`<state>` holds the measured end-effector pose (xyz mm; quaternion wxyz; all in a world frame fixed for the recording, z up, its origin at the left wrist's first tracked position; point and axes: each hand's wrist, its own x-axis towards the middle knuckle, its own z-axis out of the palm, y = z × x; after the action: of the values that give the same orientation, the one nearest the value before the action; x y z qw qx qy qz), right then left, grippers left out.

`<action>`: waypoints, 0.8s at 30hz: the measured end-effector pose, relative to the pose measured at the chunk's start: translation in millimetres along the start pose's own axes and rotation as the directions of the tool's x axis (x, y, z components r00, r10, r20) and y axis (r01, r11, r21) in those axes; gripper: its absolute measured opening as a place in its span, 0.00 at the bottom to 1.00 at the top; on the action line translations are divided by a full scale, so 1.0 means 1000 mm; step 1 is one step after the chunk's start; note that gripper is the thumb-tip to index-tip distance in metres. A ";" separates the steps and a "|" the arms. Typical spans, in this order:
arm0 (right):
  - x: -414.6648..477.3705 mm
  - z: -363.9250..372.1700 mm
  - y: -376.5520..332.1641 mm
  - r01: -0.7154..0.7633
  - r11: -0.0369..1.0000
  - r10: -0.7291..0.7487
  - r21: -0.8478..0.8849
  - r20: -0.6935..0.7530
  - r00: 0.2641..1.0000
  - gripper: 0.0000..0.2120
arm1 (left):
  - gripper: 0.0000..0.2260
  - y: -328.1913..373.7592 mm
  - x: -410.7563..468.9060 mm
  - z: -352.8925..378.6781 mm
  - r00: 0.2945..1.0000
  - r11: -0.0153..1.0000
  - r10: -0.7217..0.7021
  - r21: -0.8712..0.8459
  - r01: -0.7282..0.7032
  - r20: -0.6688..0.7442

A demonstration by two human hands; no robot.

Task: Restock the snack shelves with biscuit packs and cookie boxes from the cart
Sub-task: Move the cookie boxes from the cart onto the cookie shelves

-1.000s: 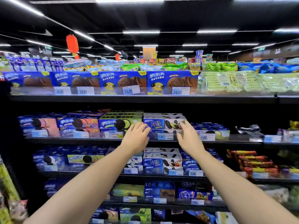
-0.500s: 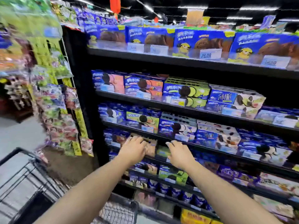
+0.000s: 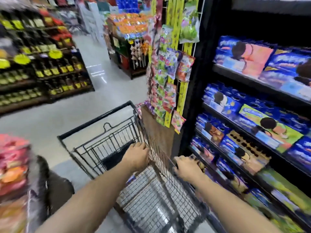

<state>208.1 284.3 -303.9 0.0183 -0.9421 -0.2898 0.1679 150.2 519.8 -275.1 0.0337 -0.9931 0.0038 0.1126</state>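
A black wire cart (image 3: 101, 118) stands in the aisle beside the snack shelves (image 3: 252, 82), which hold blue cookie boxes (image 3: 242, 54) on several levels. My left hand (image 3: 137, 157) reaches over the cart's basket, fingers loosely bent and holding nothing. My right hand (image 3: 187, 167) is at the cart's right rim, next to a low shelf of boxes, with curled fingers and nothing visible in them. Motion blur hides whether it touches the rim. A small patch of blue (image 3: 131, 178) shows through the wire below my left wrist.
Strips of hanging candy bags (image 3: 165, 78) cover the shelf end just beyond the cart. Dark bottle shelves (image 3: 43, 68) line the far left, and a display stand (image 3: 129, 47) sits down the aisle. Blurred red and orange packets (image 3: 12, 165) and a dark object (image 3: 55, 182) are at lower left.
My view has swung left from the shelf face to the cart and aisle. Both hands have come down from the middle shelves to the cart, still holding nothing.
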 end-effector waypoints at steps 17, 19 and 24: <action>0.199 0.220 -0.122 -0.146 0.936 -0.003 0.322 0.420 0.908 0.27 | 0.23 -0.138 0.047 0.281 0.867 0.920 -0.231 -0.192 0.343 0.442; 0.226 0.253 -0.130 -0.215 0.902 0.012 0.374 0.476 0.879 0.29 | 0.24 -0.150 0.068 0.313 0.835 0.906 -0.202 -0.227 0.358 0.511; 0.289 0.319 -0.145 -0.373 0.805 0.080 0.461 0.539 0.839 0.35 | 0.27 -0.173 0.110 0.381 0.764 0.904 -0.161 -0.217 0.369 0.625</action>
<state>249.7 544.5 -674.5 0.1916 -0.8497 -0.1051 0.4798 174.7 718.6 -658.9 -0.1163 -0.8889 -0.1681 0.4100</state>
